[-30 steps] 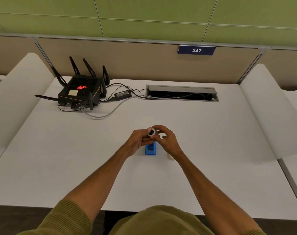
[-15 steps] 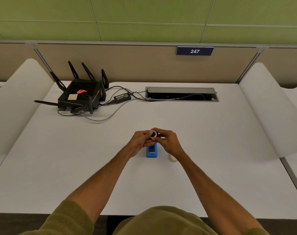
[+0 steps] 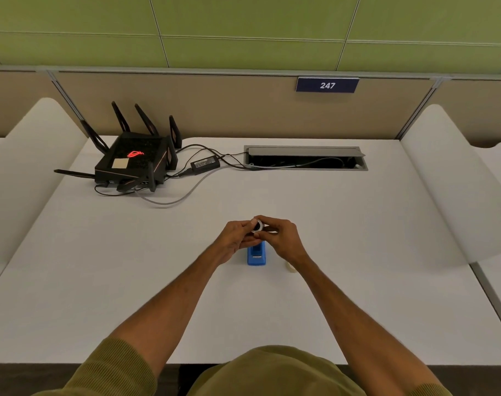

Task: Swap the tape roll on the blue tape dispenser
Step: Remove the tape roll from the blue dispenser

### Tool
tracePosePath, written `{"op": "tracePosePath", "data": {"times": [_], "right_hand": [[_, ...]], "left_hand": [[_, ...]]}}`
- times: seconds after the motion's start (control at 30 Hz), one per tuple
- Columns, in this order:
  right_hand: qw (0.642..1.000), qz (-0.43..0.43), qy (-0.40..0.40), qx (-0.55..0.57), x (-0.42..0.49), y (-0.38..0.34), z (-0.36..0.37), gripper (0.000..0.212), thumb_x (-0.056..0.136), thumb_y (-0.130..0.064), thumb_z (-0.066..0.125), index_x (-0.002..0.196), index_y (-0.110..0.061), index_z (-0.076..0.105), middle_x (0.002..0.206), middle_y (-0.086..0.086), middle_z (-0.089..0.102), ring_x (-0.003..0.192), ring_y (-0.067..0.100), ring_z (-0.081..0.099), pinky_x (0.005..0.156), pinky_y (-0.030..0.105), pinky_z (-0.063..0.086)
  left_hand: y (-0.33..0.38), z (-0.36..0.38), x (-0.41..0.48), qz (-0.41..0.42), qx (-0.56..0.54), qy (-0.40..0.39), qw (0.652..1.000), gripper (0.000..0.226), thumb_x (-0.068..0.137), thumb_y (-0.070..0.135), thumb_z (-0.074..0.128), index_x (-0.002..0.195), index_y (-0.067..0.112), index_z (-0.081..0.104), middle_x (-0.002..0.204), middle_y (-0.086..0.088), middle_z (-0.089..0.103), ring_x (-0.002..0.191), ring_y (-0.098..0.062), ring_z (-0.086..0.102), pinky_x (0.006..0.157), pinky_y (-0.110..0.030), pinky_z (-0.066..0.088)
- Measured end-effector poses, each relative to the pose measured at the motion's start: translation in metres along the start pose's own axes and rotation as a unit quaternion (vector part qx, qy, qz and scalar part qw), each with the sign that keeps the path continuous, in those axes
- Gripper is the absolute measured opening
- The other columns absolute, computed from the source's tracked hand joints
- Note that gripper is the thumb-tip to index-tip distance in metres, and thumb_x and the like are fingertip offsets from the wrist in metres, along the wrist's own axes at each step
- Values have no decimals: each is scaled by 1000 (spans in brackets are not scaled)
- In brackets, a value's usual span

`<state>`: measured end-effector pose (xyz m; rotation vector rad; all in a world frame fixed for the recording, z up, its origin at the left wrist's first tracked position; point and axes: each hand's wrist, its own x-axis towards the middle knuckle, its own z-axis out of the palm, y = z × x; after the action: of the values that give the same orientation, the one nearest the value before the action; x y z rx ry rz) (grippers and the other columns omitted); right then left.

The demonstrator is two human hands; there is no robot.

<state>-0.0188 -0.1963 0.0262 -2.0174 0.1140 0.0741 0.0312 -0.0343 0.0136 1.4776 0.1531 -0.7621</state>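
Glossy blue plastic dispenser [image 3: 256, 254], matt table [image 3: 358, 238]

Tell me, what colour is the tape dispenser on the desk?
Blue; the tape dispenser shows in the head view, below both hands.

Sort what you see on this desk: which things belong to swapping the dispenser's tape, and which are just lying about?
Job: tape roll held by left hand and right hand; blue tape dispenser; pale item, perhaps another roll, beside it.
Lying about: black router, power adapter, grey cable, cable hatch, number sign.
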Motion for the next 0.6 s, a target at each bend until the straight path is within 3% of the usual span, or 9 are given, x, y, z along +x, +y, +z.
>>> {"op": "tracePosePath", "data": {"times": [0.07,0.17,0.4,0.6], "right_hand": [[1000,4,9,-1,-1,-1,2,42,99,-12,74,140,-10,69,133,6,76,117,24,76,107,39,61],[1000,12,18,1,-2,-2,5,42,98,-12,75,140,-10,70,132,6,77,115,24,76,105,41,62],[998,8,37,-48,-3,-2,8,38,98,-4,72,136,-6,71,130,10,76,114,27,74,102,42,62],[998,-7,19,-60,-5,-1,15,40,96,2,72,136,-3,70,129,14,73,113,30,73,102,45,62]], "left_hand": [[2,2,0,-10,21,1,1000,50,111,36,46,143,0,60,128,-27,72,120,-41,72,108,-49,58],[8,7,0,-32,40,34,998,51,113,41,35,142,6,59,128,-27,72,116,-42,73,106,-51,58],[2,9,-9,91,255,97,958,53,95,44,73,133,11,59,120,-12,73,103,-32,76,93,-46,66],[1,7,-12,97,276,124,948,46,100,42,66,129,7,60,118,-15,77,105,-30,77,98,-47,63]]}}
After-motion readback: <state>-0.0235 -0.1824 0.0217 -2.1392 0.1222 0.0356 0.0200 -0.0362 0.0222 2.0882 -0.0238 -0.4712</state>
